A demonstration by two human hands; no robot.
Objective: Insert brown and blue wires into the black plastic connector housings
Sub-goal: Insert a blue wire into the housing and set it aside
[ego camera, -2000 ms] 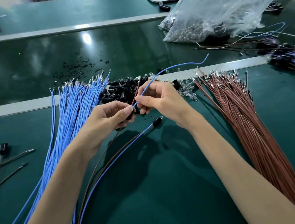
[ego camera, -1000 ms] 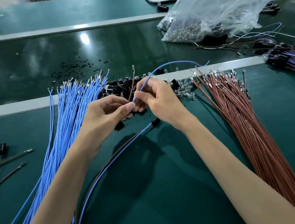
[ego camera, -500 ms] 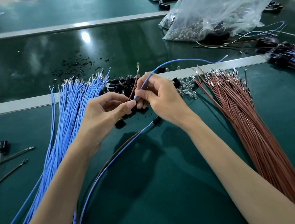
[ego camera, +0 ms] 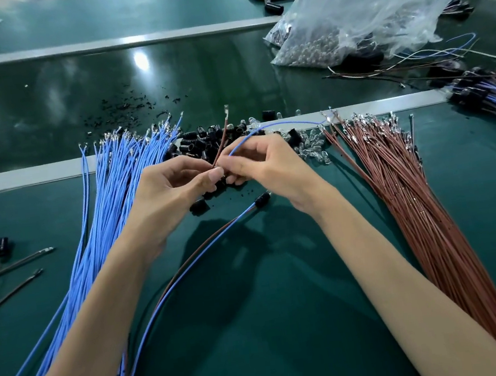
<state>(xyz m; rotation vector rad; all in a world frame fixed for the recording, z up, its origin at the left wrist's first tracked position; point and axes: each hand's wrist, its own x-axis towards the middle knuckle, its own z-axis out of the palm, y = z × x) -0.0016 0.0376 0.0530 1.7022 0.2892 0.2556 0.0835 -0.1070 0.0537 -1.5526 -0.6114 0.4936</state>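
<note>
At the middle of the green mat, your two hands meet fingertip to fingertip. Left hand: thumb and forefinger curled in tight, pinching the foot of the brown wire, which stands with its long axis toward 12 o'clock, leaning a touch to 1, metal terminal at the far tip. Right hand: fingers curled, pinching the blue wire, and that one arcs away toward 3 o'clock, its far end out by the brown bundle. Whether a housing sits between your fingertips, I cannot tell. Just beyond your knuckles at 12 lies the pile of black housings. Blue bundle at your 9, running 7 to 1; a finished pair lies below your right wrist, its black end pointing to 2
</note>
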